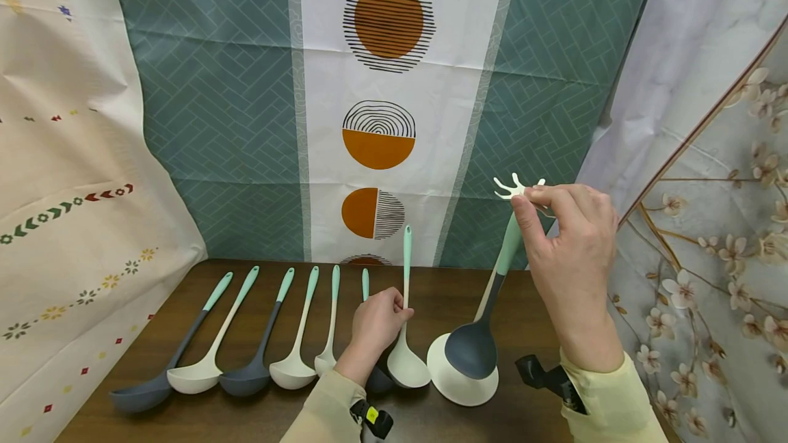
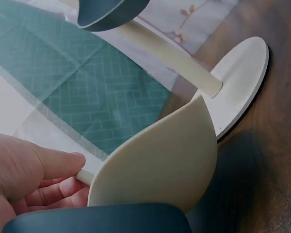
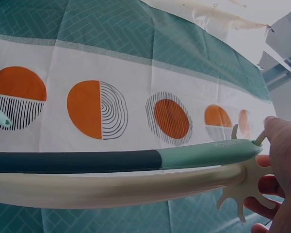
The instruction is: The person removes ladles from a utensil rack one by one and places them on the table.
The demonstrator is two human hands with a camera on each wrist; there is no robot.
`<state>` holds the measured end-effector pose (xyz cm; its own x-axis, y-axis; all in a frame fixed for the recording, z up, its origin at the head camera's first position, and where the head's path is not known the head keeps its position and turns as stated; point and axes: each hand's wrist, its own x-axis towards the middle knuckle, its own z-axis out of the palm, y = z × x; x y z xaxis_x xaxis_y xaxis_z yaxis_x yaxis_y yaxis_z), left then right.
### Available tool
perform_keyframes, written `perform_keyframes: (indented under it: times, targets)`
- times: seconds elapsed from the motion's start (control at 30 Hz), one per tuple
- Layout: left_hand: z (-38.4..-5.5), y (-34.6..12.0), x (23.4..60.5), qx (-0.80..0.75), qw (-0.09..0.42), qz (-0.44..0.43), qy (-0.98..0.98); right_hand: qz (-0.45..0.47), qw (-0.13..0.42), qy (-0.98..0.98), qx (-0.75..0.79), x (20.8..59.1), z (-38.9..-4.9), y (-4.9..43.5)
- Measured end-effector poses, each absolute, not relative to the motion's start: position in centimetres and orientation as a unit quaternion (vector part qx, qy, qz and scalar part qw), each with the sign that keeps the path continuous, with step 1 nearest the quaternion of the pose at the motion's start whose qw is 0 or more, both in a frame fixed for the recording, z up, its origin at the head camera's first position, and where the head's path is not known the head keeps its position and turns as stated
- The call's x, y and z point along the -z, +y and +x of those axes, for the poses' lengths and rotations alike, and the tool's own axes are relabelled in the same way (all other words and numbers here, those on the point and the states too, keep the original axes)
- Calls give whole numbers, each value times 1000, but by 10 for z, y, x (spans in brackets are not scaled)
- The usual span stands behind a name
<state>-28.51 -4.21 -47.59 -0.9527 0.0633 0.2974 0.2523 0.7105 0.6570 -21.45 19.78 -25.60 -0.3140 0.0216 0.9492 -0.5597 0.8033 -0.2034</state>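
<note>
My left hand [image 1: 380, 320] pinches the handle of a cream ladle [image 1: 408, 366] with a mint-green grip, which stands tilted up, bowl low. In the left wrist view the cream bowl [image 2: 160, 160] is close beside the stand's round base [image 2: 242, 73]. On the right is a cream utensil stand [image 1: 464, 392] with a crown of curved hooks. A dark grey ladle [image 1: 473, 348] hangs from one hook by its mint handle end. My right hand [image 1: 575, 251] grips the crown there; in the right wrist view its thumb presses a hook at the ladle's handle [image 3: 208, 153].
Several ladles lie in a row across the brown table [image 1: 246, 422], among them a dark grey ladle [image 1: 144, 396] at far left and a cream ladle [image 1: 292, 371]. Another dark ladle [image 1: 378, 381] is partly hidden by my left hand. Patterned cloth [image 1: 215, 122] hangs behind.
</note>
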Motion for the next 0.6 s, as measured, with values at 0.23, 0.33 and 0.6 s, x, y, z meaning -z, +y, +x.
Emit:
perform_keyframes:
  times: [0.23,0.33,0.6]
  targets:
    - [-288,-44,480,355,121,-85,-923,171,570,-756,-272,257,-215,197]
    - [-290,-44,482,347,119,-87,-926,170,571,-756,-272,257,-216,196]
    - [-292,-47,482,326,98,-84,-937,169,571,-756,-271,257,-216,196]
